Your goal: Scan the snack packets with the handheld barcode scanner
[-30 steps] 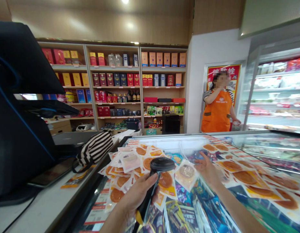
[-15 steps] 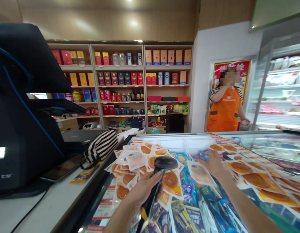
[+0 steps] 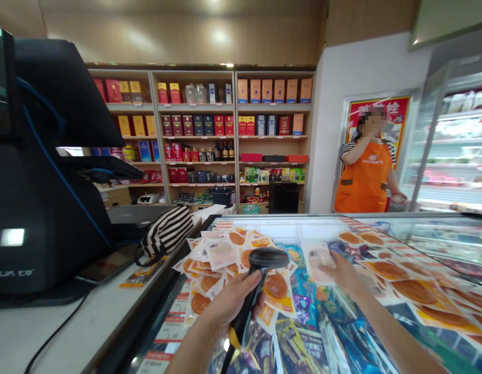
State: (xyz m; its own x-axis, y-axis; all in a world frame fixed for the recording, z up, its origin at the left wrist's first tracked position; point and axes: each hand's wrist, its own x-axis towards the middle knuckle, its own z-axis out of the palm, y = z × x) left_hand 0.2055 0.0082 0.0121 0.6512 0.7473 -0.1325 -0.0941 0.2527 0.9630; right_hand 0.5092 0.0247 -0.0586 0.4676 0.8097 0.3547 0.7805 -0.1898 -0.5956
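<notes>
My left hand [image 3: 233, 300] is wrapped around the handle of a black barcode scanner [image 3: 269, 257], its head above a heap of flat food packets [image 3: 221, 253]. Yellow tape or wrap shows low on the handle. With its fingers pinched, my right hand [image 3: 341, 274] grips the right side of a flat white packet [image 3: 315, 255], whose pale label faces me. Both hands are over the glass top of a freezer [image 3: 282, 227]. The heaped packets have round orange-brown pieces showing through. More such packets [image 3: 414, 291] are spread to the right of my right hand.
On the left stand a black checkout terminal [image 3: 49, 197], a striped pouch [image 3: 170, 228] and a phone [image 3: 108, 262] on the counter. Colourful bags [image 3: 299, 340] lie under the glass. A person in an orange apron [image 3: 361, 179] stands beyond the freezer, near stocked shelves [image 3: 197, 137].
My right hand has drawn slightly left and toward me, with the white packet now raised and its label turned to face me. The scanner has stayed nearly in place; my view has shifted slightly left.
</notes>
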